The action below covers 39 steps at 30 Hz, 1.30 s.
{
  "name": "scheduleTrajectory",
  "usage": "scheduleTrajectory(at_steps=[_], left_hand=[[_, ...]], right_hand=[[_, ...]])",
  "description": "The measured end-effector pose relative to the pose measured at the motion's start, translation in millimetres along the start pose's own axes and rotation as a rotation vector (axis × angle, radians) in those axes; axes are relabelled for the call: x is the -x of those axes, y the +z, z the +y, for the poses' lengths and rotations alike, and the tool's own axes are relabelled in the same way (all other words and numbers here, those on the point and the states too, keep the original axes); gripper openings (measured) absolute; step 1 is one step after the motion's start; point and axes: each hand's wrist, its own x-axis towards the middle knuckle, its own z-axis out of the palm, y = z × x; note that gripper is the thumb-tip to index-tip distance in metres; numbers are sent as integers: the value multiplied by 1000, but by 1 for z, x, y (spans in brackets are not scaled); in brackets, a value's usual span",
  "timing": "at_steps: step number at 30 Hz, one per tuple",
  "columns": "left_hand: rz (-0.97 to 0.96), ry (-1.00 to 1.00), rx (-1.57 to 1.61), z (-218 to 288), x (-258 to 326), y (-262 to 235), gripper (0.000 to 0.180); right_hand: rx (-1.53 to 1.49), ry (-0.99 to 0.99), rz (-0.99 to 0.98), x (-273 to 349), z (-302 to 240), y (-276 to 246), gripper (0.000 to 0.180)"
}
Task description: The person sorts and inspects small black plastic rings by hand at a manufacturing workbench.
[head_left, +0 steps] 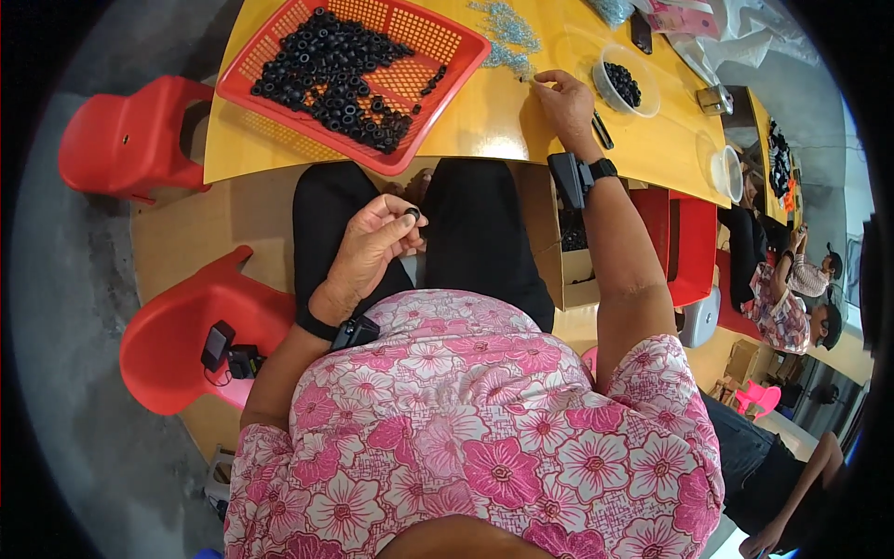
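Above my lap, my left hand (377,238) pinches a small black ring-shaped part (413,214) between thumb and fingers. My right hand (566,107) rests on the yellow table, its thumb and forefinger curled together at the near end of a scatter of small clear pieces (510,35); anything in that pinch is too small to make out. To the left of the pieces, a red plastic basket (456,79) holds a heap of black ring-shaped parts (326,74). Right of my right hand stands a clear round tub (647,101) with more small black parts (622,84) in it.
A black pen-like tool (602,130) lies beside my right wrist. Further right are a metal tin (715,100) and another clear tub (726,174). Beneath the table stands an open cardboard box (577,293). Red chairs (177,335) are at my left; other people sit at the right.
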Motion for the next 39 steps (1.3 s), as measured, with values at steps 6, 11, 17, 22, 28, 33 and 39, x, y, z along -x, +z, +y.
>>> scheduleTrajectory(at_steps=[6, 11, 17, 22, 28, 33, 39], left_hand=[[-8, -7, 15, -4, -1, -1, 10], [-5, -10, 18, -5, 2, 2, 10], [-4, -5, 21, -8, 3, -1, 10], [0, -22, 28, -10, 2, 0, 9], [1, -15, 11, -10, 3, -1, 9], [8, -15, 12, -10, 5, 0, 10], [20, -27, 6, -8, 6, 2, 10]], right_hand=[[-212, -66, 0, 7, 1, -3, 17], [-80, -100, -48, 8, -7, -4, 16], [-149, 4, -53, 8, 0, -8, 16], [-154, -20, -27, 11, 2, -10, 16], [-97, -82, -84, 16, -5, -10, 18], [-215, -111, -38, 12, 14, -5, 19], [-149, -159, -86, 19, -10, -14, 17]])
